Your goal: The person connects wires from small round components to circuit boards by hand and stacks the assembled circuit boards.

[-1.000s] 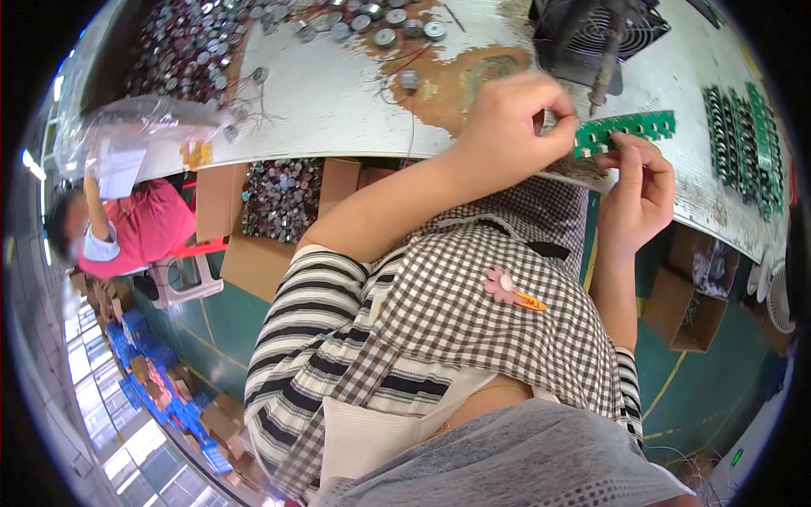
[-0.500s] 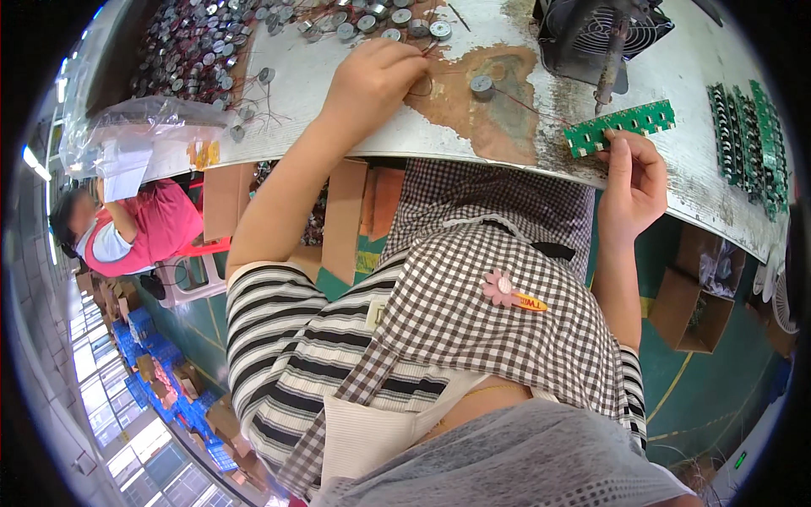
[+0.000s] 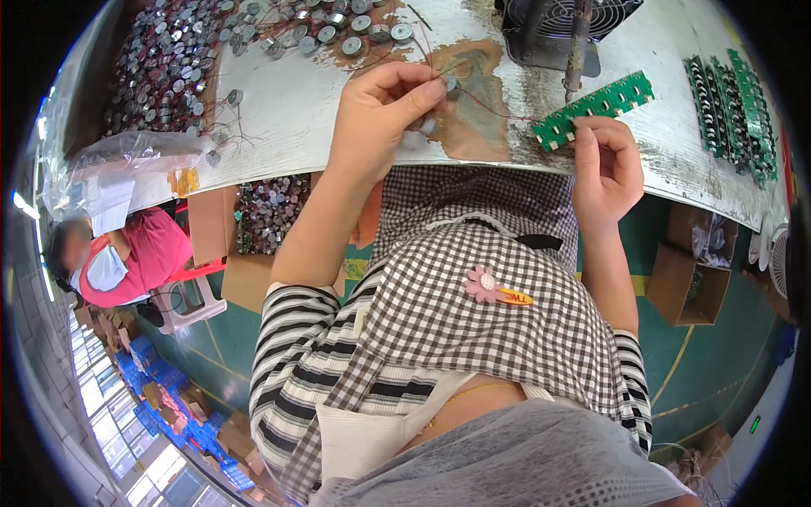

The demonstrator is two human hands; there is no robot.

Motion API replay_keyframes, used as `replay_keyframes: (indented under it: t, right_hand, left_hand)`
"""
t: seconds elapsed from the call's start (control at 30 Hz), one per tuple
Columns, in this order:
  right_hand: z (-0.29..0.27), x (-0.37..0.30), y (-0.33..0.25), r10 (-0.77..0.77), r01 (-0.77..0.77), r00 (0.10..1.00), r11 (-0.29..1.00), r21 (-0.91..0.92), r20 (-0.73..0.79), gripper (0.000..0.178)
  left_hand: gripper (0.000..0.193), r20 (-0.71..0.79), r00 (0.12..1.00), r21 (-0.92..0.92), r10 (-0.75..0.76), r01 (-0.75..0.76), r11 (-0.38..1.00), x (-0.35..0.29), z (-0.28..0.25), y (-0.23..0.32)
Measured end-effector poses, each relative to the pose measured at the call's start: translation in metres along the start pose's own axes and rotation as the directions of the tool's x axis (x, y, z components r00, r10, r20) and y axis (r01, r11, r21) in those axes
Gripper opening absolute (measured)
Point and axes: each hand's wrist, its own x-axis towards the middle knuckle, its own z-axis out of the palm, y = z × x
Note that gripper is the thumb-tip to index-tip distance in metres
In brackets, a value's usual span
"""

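My right hand [image 3: 610,173] grips the lower edge of a long green circuit board [image 3: 601,105] between thumb and fingers, tilted up to the right above the table. A thin red wire [image 3: 490,108] runs from the board's left end to a small round metal motor [image 3: 453,88] beside my left fingertips. My left hand [image 3: 380,114] is closed in a pinch, thumb against forefinger, with thin red wires rising from the fingertips. Those wires lead toward another round motor [image 3: 402,33]. Above the board, a soldering iron [image 3: 576,55] points down, its tip close to the board's upper edge.
Many loose motors with red leads [image 3: 165,76] cover the table's far left. A black fan [image 3: 566,19] stands at the back. Several green boards [image 3: 731,118] lie in rows at right. Cardboard boxes [image 3: 688,291] sit below; a seated person in pink [image 3: 152,253] is at left.
My left hand has shifted right and nearer, from the loose motors to beside the wired motor, now pinching wires. In the picture, the board and my right hand sit slightly farther left.
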Motion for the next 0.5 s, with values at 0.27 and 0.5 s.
replay_keyframes:
  t: [0.27,0.5]
  right_hand:
    - [-0.002,0.004,-0.006,-0.078,0.081,0.995,0.996,-0.032,0.065,0.008]
    - [-0.004,0.011,-0.009,-0.267,0.289,0.954,0.94,-0.183,0.134,0.01]
  left_hand:
    - [0.017,0.213,0.951,0.022,-0.222,0.223,0.975,-0.01,0.037,0.007]
    - [0.016,0.167,0.971,0.031,-0.17,0.167,0.985,-0.003,0.06,-0.001]
